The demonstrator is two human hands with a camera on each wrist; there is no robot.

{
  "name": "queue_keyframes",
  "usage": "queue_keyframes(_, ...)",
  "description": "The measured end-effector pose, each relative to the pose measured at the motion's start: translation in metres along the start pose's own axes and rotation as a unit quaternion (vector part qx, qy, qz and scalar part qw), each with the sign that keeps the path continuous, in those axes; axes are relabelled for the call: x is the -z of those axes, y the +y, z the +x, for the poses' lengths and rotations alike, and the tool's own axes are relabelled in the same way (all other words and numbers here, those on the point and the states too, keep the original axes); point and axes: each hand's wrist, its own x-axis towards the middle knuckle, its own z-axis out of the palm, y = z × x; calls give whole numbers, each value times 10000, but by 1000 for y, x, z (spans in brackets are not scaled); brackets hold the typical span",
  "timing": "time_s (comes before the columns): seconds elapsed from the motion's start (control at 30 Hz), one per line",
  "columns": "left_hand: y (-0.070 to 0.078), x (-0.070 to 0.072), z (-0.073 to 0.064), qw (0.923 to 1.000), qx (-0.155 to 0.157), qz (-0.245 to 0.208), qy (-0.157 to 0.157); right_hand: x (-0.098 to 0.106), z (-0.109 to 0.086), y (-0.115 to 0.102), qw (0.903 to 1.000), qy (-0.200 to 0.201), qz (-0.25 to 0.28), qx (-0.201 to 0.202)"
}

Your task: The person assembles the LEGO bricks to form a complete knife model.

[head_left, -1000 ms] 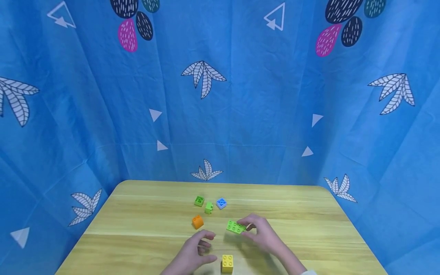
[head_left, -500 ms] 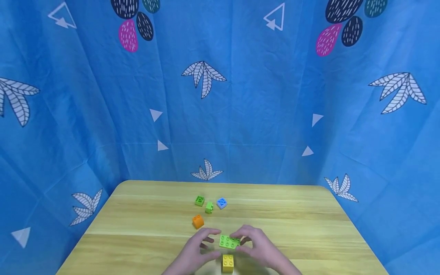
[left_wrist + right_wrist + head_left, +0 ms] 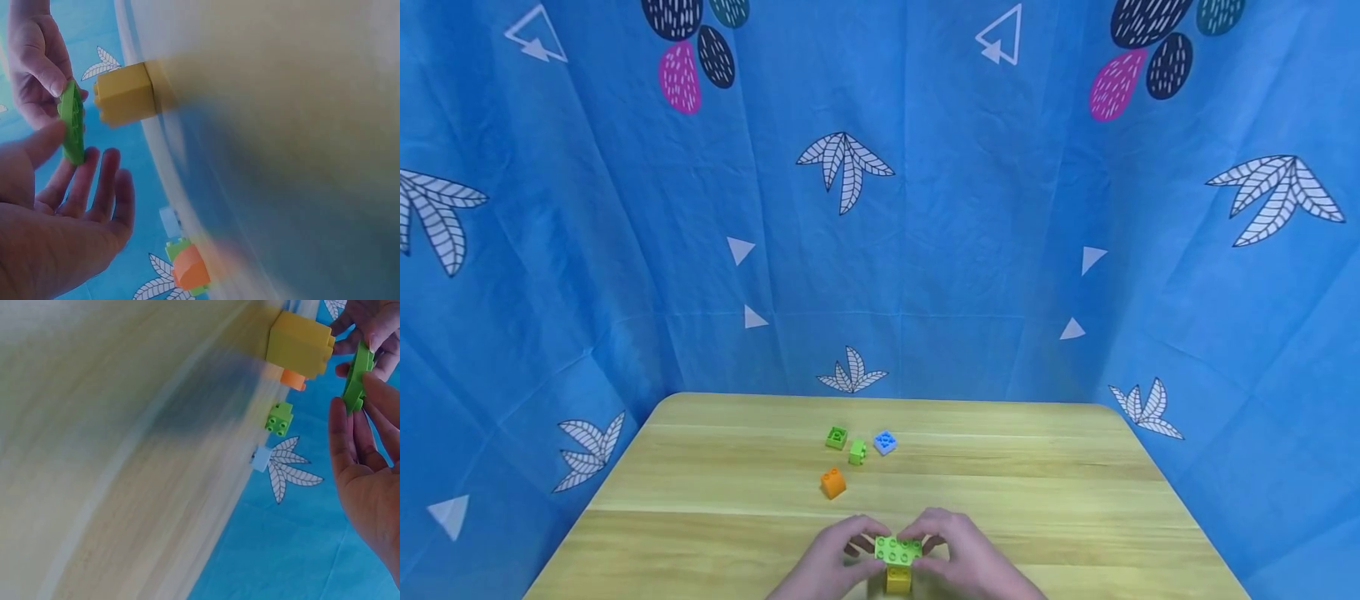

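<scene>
Over the table (image 3: pixel 1037 467), we would do best to lower the left hand (image 3: pixel 837 556) and the right hand (image 3: pixel 959 550) together, at one height, so that neither end dips. Each hand pinches an end of the plate (image 3: pixel 898 551), thumb on its near edge and fingers on its far edge, and a light pinch should serve better than a squeeze that might tip it. The step in hand looks like setting the plate onto the yellow brick (image 3: pixel 898 581); both wrist views show a gap between the plate's underside and the brick's studded top, so we judge it not yet seated. We should square the edges first, then press directly above the brick, since the plate runs past it on both sides and pushing on an overhang could lever it up. Taking the plate as our clock's centre in the head view, the left hand is at nine, the right at three, and the yellow brick lies beneath, showing at six. Apart from our hands lie the orange brick (image 3: pixel 832 483) between ten and eleven, the darker green brick (image 3: pixel 837 437) and lighter green brick (image 3: pixel 857 452) about eleven, and the blue brick (image 3: pixel 885 442) near twelve.
</scene>
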Motion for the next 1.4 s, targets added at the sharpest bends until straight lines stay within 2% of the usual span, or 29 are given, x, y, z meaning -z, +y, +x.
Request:
queue_keyframes(0.13,-1,-2,0,10000,89,11,-25,-1,-1,0,9999,-63,11,-156)
queue_keyframes(0.37,-6,-5,-2,9995,-242,-50,-181,-4,-2,4,9996,-70,-256,31)
queue_keyframes(0.57,-6,-6,-1,9996,-142,-92,-248,-5,-2,7,9995,-102,-269,135)
queue_keyframes(0.83,-6,-7,-1,9994,-94,-109,-326,-6,-1,9,9995,-254,159,-44)
queue_keyframes(1.03,-8,-8,0,9994,-90,-13,-331,-8,-1,11,9992,-252,289,-58)
queue_keyframes(1.13,-10,-8,1,9994,-107,-21,-323,-9,-1,11,9988,-232,400,-187)
queue_keyframes(1.4,-12,-10,0,9996,-61,-52,-280,-10,-4,12,9930,-214,704,-924)
